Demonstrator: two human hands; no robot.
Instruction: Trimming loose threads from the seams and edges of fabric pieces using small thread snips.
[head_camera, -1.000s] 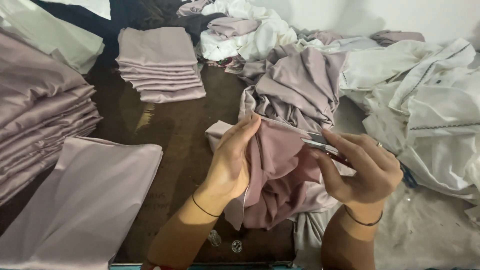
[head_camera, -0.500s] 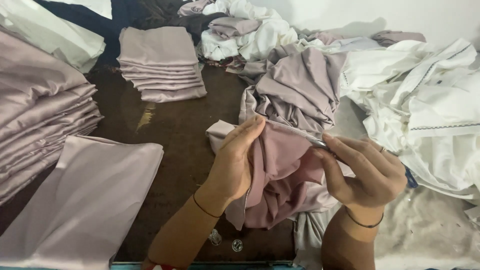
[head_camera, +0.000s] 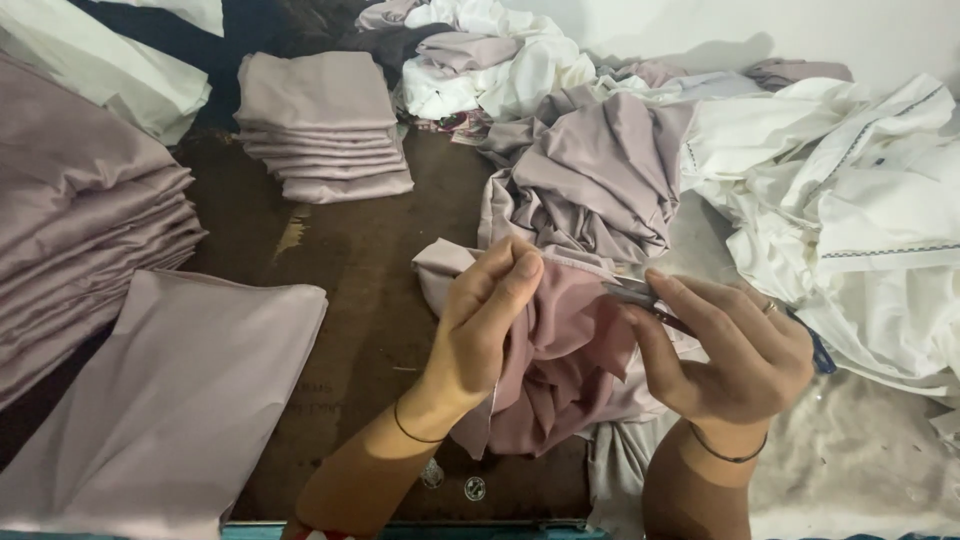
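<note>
**Trimming at a seam edge of mauve cloth**

Obs. 1: The mauve cloth (head_camera: 560, 370) is bunched between both hands, low centre of the view, above the dark brown table (head_camera: 360, 260). Its upper hem runs taut from one hand to the other.

Obs. 2: The left hand (head_camera: 485, 320) pinches the hem between thumb and forefinger, fingers closed on the cloth. The right hand (head_camera: 735, 360) is clenched around a small metal snipper (head_camera: 640, 297), its tip touching the hem just beside the left fingertips.

Judgement: the step in hand looks like thread trimming along the seam. A next cut would call for the hem kept taut and the blades held on the loose thread only, clear of the weave and of the left forefinger.

Obs. 3: Outward. A crumpled heap of the same mauve (head_camera: 600, 180) lies just behind; white linen (head_camera: 850, 200) is piled to the right. Folded stack (head_camera: 325, 130) at far centre-left, a taller stack (head_camera: 90, 230) at left, one flat folded piece (head_camera: 170, 400) near left.

Unclear: any thread itself is too fine to see. The snipper's handle is hidden in the palm; whether the blades are open cannot be told. A blue object behind the right hand is mostly covered.
</note>
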